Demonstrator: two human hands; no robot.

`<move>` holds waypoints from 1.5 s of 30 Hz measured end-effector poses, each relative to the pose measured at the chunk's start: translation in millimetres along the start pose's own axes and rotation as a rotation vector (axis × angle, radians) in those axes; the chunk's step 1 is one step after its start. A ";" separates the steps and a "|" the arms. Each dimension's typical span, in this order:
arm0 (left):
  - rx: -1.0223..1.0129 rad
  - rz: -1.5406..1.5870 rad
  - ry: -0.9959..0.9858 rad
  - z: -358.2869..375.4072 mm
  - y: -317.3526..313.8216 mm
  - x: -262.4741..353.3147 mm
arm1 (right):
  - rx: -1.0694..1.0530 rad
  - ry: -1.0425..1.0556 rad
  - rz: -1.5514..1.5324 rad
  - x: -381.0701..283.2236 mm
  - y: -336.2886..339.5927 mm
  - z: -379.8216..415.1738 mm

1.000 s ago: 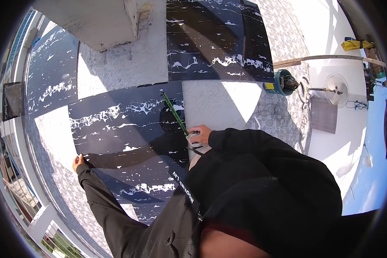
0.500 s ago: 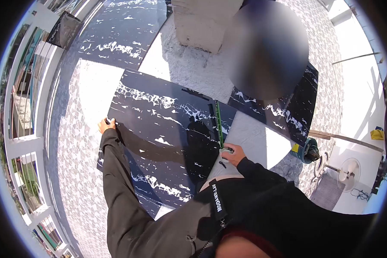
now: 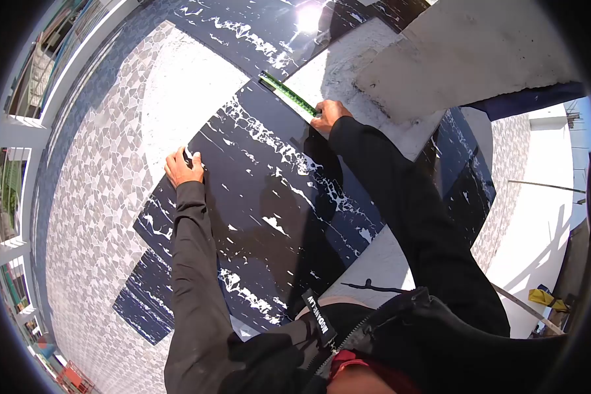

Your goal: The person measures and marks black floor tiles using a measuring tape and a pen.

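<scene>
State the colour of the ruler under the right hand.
Green, seen in the head view: the ruler along the tile's edge.

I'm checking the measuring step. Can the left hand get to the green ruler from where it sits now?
Probably yes. The left hand rests on the near edge of the black marble tile; only bare tile lies between it and the green ruler, which the right hand holds.

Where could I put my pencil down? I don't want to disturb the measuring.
The patterned floor left of the left hand is bare. So is the middle of the black tile, between the two sleeves. It is crowded at the tile's far edge, where the right hand holds the green ruler beside the concrete block.
</scene>
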State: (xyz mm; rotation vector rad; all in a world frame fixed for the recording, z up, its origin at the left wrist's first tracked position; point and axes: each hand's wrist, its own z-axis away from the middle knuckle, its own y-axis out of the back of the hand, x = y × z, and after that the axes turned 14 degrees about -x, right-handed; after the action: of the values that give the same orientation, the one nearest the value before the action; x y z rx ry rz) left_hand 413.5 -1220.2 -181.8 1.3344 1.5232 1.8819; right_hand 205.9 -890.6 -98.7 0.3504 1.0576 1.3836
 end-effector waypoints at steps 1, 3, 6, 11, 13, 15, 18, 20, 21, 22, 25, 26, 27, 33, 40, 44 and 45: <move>0.034 0.004 -0.023 0.6 -1.8 -0.9 | -0.011 0.008 0.039 -4.3 2.9 -9.5; 0.030 0.003 -0.017 1.3 -1.2 2.6 | -0.009 0.098 0.107 0.0 -1.2 -31.3; 0.044 -0.036 -0.009 -0.6 -3.6 0.5 | -0.044 0.111 0.153 4.8 -7.2 -45.6; 0.008 -0.041 0.004 -1.8 -4.8 3.6 | -0.054 0.155 0.132 10.7 -5.2 -43.7; 0.041 -0.078 -0.010 -2.9 -5.9 2.2 | -0.074 0.136 0.117 12.1 -8.4 -40.3; 0.028 -0.085 -0.008 -3.6 -6.1 3.9 | -0.056 0.153 0.061 8.0 -11.6 -36.6; -0.001 -0.089 0.005 -3.7 -2.0 8.2 | -0.099 0.119 0.070 0.2 -12.1 -31.9; -0.004 -0.087 -0.003 -3.7 -0.7 9.4 | -0.137 0.096 0.070 -9.1 -9.8 -24.4; -0.002 -0.084 -0.005 -4.2 -0.9 9.7 | -0.134 0.096 0.067 -7.4 -14.1 -24.0; 0.005 -0.087 -0.014 -4.5 -1.5 9.7 | -0.056 0.118 0.134 -3.3 -20.1 -24.6; 0.005 -0.093 -0.025 -5.6 -2.6 8.9 | 0.041 0.124 0.183 0.0 -22.7 -26.4; 0.007 -0.086 -0.034 -5.8 -2.5 10.1 | 0.054 0.118 0.163 -0.8 -21.2 -27.6; 0.001 -0.091 -0.034 -6.5 -3.6 9.4 | 0.064 0.111 0.142 -0.4 -22.9 -28.9; 0.015 -0.091 -0.039 -7.4 -5.1 7.7 | 0.038 0.088 0.157 -3.7 -20.3 -27.8; 0.006 -0.145 -0.009 -2.8 -7.8 7.6 | 0.157 0.162 -0.048 20.3 -26.9 68.0; -0.015 -0.188 0.031 0.6 -14.0 3.4 | 0.177 -0.095 -0.142 108.4 -79.6 210.3; -0.023 -0.202 0.042 0.9 -14.8 3.0 | 0.205 -0.194 -0.110 134.8 -89.3 242.1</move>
State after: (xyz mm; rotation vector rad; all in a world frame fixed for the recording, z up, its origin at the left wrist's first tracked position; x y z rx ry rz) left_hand 408.9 -1212.4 -193.8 1.0922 1.5876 1.8052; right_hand 426.1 -700.2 -92.0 0.5574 1.0432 1.1220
